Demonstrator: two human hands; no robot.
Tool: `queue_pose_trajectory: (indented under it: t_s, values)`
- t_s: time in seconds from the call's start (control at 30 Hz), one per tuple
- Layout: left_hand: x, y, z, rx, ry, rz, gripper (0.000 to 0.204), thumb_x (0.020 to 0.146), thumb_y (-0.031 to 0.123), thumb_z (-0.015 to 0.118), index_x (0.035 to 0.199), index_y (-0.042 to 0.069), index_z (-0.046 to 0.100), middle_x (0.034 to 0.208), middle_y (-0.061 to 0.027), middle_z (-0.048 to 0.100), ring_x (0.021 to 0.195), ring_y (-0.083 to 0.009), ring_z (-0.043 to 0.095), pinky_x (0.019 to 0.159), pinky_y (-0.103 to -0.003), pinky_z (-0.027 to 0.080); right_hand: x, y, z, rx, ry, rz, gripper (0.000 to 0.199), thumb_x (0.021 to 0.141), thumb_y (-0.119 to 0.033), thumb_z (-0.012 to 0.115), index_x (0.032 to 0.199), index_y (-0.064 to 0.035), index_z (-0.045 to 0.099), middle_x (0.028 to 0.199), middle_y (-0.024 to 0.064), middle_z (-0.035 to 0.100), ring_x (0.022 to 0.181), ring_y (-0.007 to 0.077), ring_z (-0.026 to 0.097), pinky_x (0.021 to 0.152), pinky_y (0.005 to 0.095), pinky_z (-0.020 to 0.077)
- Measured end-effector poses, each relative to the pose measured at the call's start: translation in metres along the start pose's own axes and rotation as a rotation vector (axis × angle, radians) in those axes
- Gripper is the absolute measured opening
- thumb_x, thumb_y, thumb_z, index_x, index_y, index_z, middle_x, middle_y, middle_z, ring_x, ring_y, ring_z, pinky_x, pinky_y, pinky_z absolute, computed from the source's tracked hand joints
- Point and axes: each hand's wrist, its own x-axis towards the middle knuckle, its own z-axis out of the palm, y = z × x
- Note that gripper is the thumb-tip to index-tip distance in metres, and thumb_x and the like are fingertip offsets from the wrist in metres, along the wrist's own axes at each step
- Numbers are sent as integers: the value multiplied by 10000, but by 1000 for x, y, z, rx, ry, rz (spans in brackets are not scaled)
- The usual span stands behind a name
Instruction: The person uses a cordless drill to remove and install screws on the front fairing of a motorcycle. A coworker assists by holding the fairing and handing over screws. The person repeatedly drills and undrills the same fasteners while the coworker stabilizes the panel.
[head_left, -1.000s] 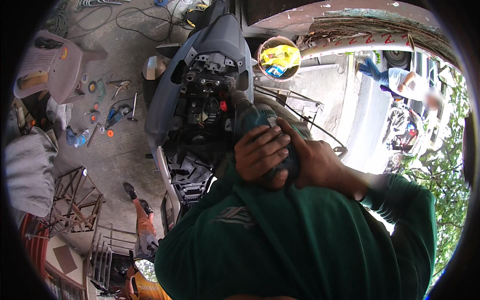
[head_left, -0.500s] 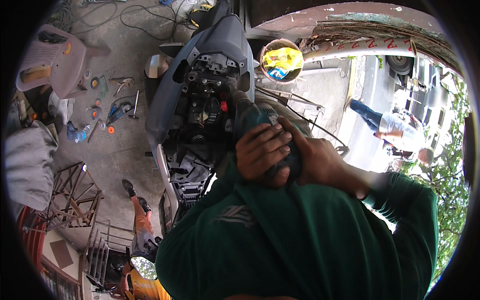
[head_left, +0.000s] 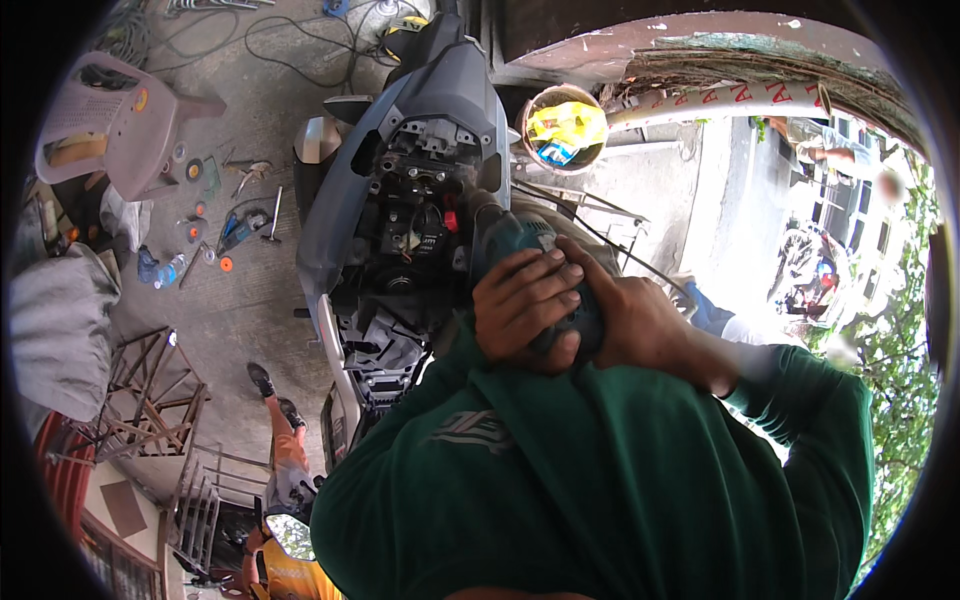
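Note:
A teal power drill (head_left: 508, 237) is held between both hands, close against my green-sleeved chest. My left hand (head_left: 527, 305) wraps its fingers over the drill's body. From the right, my right hand (head_left: 632, 308) closes round the drill's back end, its grip partly hidden. The drill's dark nose points away from me, along the right side of a grey motorcycle (head_left: 345, 205). I cannot make out what its tip touches. The motorcycle's top is uncovered, showing a black battery-like box (head_left: 410, 235) and a red part (head_left: 450, 221) beside the drill's nose.
Tools (head_left: 245, 225) and a bottle (head_left: 170, 271) lie on the concrete left of the motorcycle, near a plastic chair (head_left: 140, 130). A bucket (head_left: 590, 160) with yellow plastic stands ahead right. A person's legs (head_left: 285, 430) show at lower left; another person (head_left: 715, 310) is at right.
The person at the right has moved nearer, partly behind my right arm. My hands and the drill have hardly moved.

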Motion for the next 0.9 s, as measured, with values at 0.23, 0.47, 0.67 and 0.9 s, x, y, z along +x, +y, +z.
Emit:
queue_pose_trajectory:
  t_s: [0.23,0.47,0.67,0.9]
  values:
    - [11,3,-1,46,-18,-11,332,941,286,633,1011,-27,719,1038,-239,799,998,-399,794,939,-526,607,1,-3,-6,-11,31,-12,1229,715,-276,812,1720,-107,124,1002,329,737,898,530,734,846,582,609]
    - [20,0,-5,41,-81,-25,316,948,278,636,1039,-15,715,1084,-224,796,1040,-390,785,959,-521,601,5,-6,-12,26,-3,37,1205,728,-284,812,1716,-105,146,1045,340,735,935,543,731,871,581,610]
    - [13,1,-3,50,-55,-37,310,948,281,641,1040,-4,718,1082,-212,798,1044,-379,786,964,-513,601,2,-5,-15,-10,-44,48,1198,724,-280,817,1710,-101,160,1122,351,719,955,541,729,878,582,610]
    - [15,1,-3,62,-84,-15,315,954,297,643,1028,1,721,1065,-205,802,1030,-368,790,964,-511,601,3,-3,-11,59,34,-1,1205,722,-273,821,1713,-103,157,1207,346,697,984,543,723,886,584,607]
